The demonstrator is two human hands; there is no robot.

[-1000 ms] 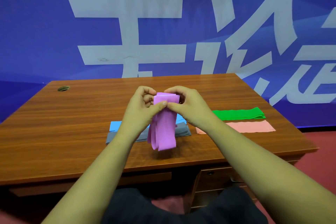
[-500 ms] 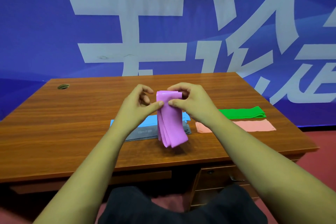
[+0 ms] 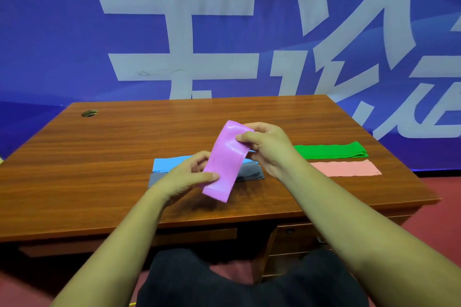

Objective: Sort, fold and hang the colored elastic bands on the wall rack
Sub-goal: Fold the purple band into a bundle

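A folded pink elastic band (image 3: 225, 163) was held above the wooden desk (image 3: 99, 182), its long axis tilted, upper end pointing away and slightly right, lower end toward the person's left. The right hand (image 3: 267, 146) pinched the upper end; the left hand (image 3: 185, 176) gripped the lower edge with thumb on top. Beneath lay folded blue (image 3: 169, 163) and grey (image 3: 250, 173) bands; to the right, green (image 3: 329, 151) and salmon (image 3: 346, 168) bands lay flat, side by side.

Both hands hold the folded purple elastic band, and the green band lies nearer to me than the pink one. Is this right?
The order is wrong: the head view shows the green elastic band lying farther away than the salmon-pink elastic band.
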